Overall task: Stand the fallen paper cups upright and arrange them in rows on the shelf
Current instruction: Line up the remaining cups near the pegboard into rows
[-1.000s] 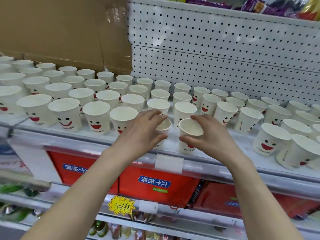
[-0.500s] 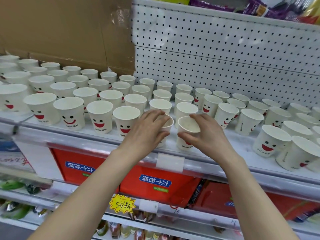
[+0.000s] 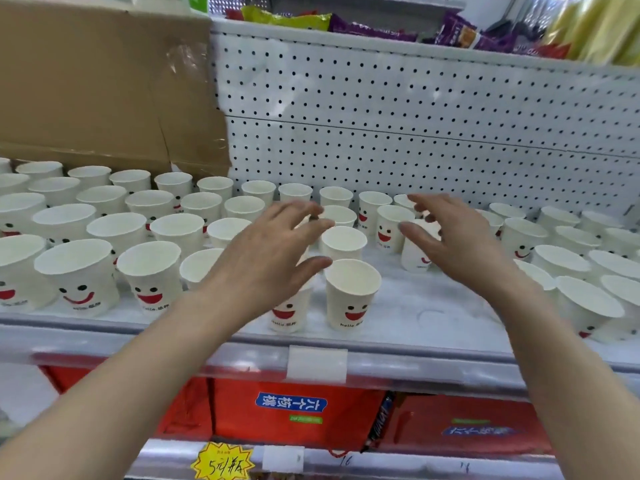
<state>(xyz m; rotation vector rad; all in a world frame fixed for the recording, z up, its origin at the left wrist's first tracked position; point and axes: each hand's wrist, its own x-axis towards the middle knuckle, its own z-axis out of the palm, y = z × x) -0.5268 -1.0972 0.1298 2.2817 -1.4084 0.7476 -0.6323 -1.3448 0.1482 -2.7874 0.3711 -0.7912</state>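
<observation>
While left hand (image 3: 273,258) and right hand (image 3: 457,244) hover spread, empty, front cup (image 3: 351,296) upright near shelf edge (image 3: 415,346), bare gap rightward.

Single head-mounted wide-angle view, facing forward and down, close to the shelf (image 3: 408,306) front edge, pegboard (image 3: 415,116) behind.

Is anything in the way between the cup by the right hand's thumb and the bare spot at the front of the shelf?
Nothing visible is. The cup stands just under the open right hand, and the shelf in front of it is bare down to the front edge. The nearest front-row cup stands off to the left.
</observation>
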